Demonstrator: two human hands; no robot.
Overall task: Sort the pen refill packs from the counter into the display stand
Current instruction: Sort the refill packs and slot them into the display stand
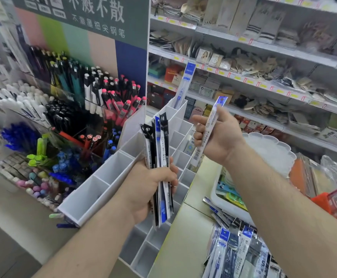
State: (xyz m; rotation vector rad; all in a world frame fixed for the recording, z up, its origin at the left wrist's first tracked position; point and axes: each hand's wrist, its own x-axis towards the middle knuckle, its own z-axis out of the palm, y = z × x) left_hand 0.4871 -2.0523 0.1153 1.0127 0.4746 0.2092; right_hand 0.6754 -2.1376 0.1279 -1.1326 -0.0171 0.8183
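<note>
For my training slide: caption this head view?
Left hand grips refill packs; right hand holds one pack above the white display stand.

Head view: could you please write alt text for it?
The left hand grips a bundle of refill packs over the white display stand; the right hand holds one pack, with more packs on the counter.

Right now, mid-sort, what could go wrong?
1. The left hand grips a fanned bundle of refill packs; some could slip out.
2. The right hand pinches a blue-topped refill pack by its middle; it may miss the display stand's narrow slots.
</note>
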